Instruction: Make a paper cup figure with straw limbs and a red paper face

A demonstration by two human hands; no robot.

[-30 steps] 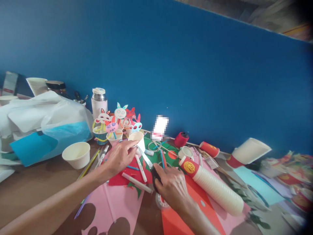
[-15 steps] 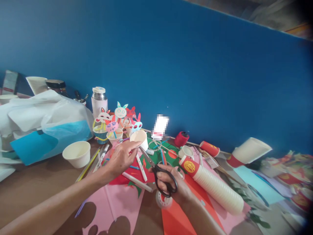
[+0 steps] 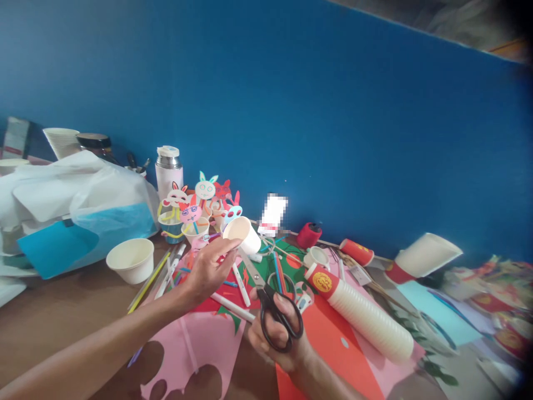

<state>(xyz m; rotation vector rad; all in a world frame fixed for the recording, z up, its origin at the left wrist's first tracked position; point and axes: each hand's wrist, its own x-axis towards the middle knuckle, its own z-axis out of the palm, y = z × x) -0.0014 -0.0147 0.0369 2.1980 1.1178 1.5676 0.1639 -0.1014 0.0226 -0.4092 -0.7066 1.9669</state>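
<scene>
The left hand (image 3: 211,270) pinches the cup's (image 3: 251,237) rim, tipped farther sideways beside the paper animals (image 3: 190,212); the right hand (image 3: 287,347), having rolled palm-up, is closed on the scissors (image 3: 265,295). The blades (image 3: 252,267), apparently touching the rim, thus meet it at a changed angle.

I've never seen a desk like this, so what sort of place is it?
Probably a craft workspace: scissors in the right hand, cut pink paper, and animal-faced paper figures.
</scene>
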